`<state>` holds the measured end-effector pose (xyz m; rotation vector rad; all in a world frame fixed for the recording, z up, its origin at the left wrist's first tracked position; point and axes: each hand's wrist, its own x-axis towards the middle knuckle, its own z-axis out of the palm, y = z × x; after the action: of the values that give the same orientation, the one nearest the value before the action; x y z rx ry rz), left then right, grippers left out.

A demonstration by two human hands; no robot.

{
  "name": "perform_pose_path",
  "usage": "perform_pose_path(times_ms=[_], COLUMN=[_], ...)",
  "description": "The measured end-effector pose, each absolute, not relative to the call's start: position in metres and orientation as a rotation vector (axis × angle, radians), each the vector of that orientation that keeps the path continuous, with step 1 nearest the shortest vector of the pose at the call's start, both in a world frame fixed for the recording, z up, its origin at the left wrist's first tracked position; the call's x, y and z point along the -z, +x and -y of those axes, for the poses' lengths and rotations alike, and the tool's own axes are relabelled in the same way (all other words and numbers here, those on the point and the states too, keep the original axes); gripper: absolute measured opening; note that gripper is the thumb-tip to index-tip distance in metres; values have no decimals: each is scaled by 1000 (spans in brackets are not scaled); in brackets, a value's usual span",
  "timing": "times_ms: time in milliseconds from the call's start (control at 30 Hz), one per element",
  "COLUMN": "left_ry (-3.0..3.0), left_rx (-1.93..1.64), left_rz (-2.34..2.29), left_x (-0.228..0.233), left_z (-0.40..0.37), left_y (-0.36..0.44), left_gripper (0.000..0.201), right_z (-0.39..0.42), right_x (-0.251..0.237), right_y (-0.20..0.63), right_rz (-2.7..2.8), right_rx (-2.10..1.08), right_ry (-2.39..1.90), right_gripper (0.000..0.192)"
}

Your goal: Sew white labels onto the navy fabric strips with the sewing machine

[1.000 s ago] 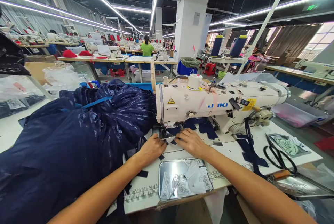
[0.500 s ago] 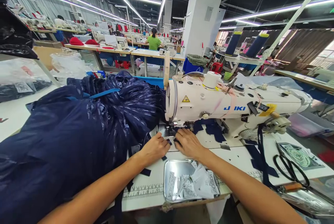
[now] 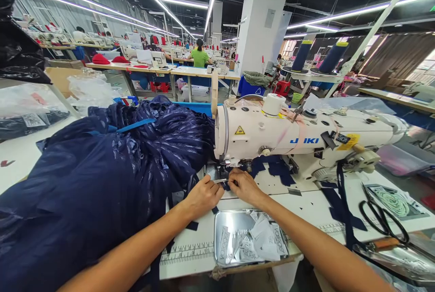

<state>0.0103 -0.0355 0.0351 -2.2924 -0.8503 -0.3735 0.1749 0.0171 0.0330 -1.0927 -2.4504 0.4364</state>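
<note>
In front of the needle area of a white sewing machine (image 3: 272,131), my left hand (image 3: 205,196) and my right hand (image 3: 245,187) are close together. A narrow pale strip (image 3: 220,181), which looks like a label, is stretched between their pinched fingertips. Dark navy fabric shows by my right fingers, partly hidden. Left of the machine lies a large heap of navy garments (image 3: 136,156) with lace edges. Nearer to me than my hands, a metal tray (image 3: 217,237) holds loose printed white labels (image 3: 261,240).
Navy scraps (image 3: 278,172) lie under the machine arm. To the right are black scissors (image 3: 384,221) and a bag with pale green cord (image 3: 390,201). Two navy thread cones (image 3: 301,56) stand behind the machine. A person in a green top (image 3: 199,57) sits farther back.
My fingers have pulled back slightly from the needle area, and the pale strip now shows between them. My right fingers have curled into a pinch. The view has shifted slightly.
</note>
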Motion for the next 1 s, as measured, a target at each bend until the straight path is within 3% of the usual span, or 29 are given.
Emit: perform_pose_path(times_ms=[500,700,1000], left_ry=[-2398,-2423,-2500], left_rx=[213,200,226], left_rz=[834,838,973], left_x=[-37,-36,-43], left_z=[34,33,37], left_y=[12,14,7], left_gripper=[21,19,13], right_z=[-14,-12,21], right_x=[-31,-33,-30], right_y=[173,180,176], right_rz=[2428,2430,2752], right_rx=[-406,-534,173], right_ry=[-1047,-1009,-982], right_gripper=[15,11,25])
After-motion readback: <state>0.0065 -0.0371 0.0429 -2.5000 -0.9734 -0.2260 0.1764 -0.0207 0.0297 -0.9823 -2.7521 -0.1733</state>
